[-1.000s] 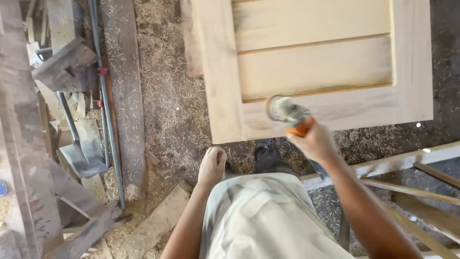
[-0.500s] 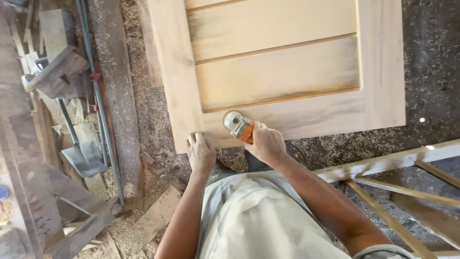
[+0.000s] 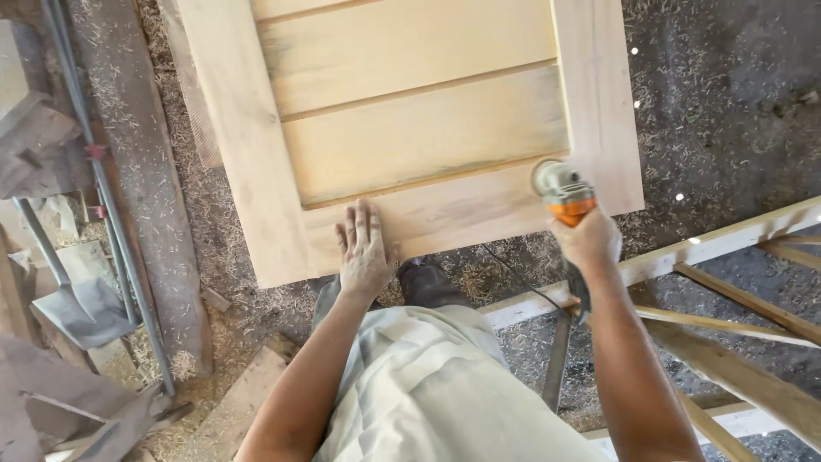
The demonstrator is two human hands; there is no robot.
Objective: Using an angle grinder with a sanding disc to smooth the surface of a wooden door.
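A pale wooden panelled door [image 3: 410,128] lies flat in front of me, its near rail running across the middle of the head view. My left hand [image 3: 363,248] rests flat, fingers spread, on that bottom rail near the left side. My right hand [image 3: 588,239] grips an orange and grey angle grinder [image 3: 560,190], whose round head sits on the rail near the door's right stile. The grinder's dark cord [image 3: 522,282] trails down under the door's edge.
Wood shavings cover the ground [image 3: 727,103]. Long planks [image 3: 141,171] and metal rods [image 3: 103,188] lie at the left, with a shovel [image 3: 73,308] beside them. A wooden frame of slats [image 3: 727,299] stands at the lower right. My dark shoe [image 3: 432,287] shows under the door's edge.
My right hand has carried the grinder along the bottom rail from the left part to the right end. My left hand has flattened on the rail. The view shifted right.
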